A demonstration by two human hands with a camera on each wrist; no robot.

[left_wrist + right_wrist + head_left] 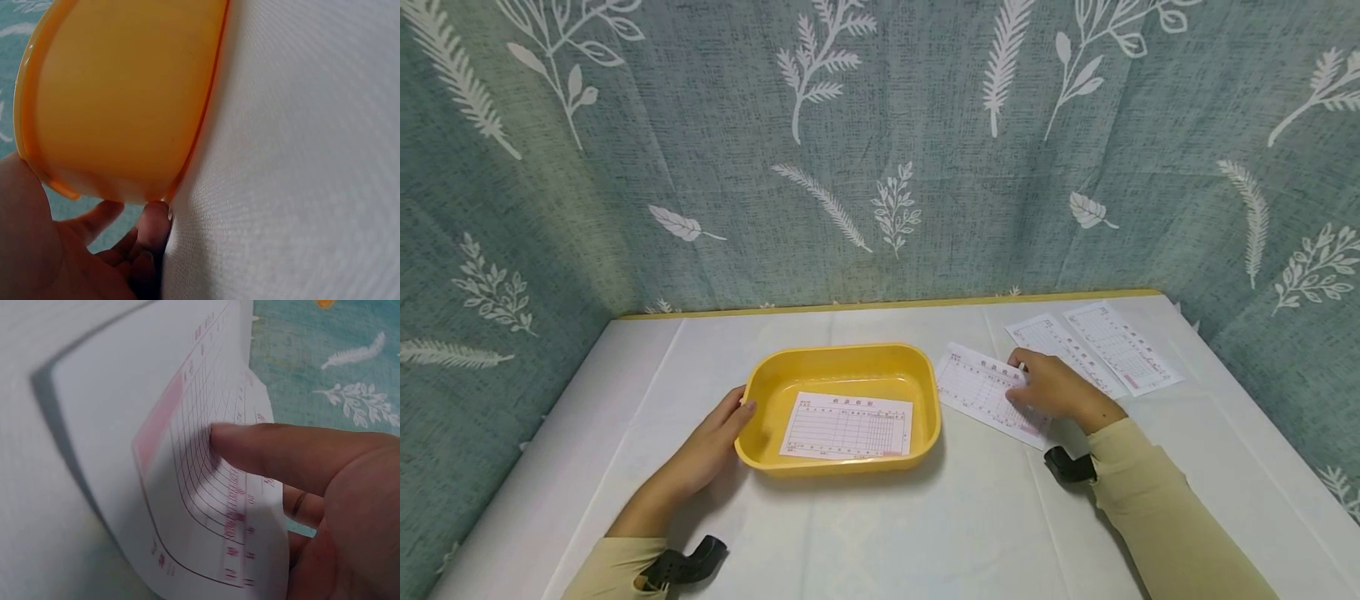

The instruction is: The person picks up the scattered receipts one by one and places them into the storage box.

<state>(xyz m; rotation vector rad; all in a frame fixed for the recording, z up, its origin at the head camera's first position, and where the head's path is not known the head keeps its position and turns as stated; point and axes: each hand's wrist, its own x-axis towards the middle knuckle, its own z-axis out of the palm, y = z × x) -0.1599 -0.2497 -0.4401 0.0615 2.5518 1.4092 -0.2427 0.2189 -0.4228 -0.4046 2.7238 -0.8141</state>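
Note:
A yellow plastic tray (838,357) stands in the middle of the table, and one printed receipt slip (848,427) lies flat inside it. My left hand (715,442) holds the tray's left end, thumb over the rim and fingers against the outer wall in the left wrist view. Right of the tray, my right hand (1060,387) pinches another receipt slip (977,387) by its far edge. In the right wrist view the thumb presses on the slip's printed face (169,437), which bends, while the other fingers are partly hidden behind the paper.
Two more slips, one nearer (1063,354) and one farther right (1123,346), lie side by side at the table's back right. A white cloth (880,533) covers the table. Patterned green fabric (880,167) hangs behind and at both sides.

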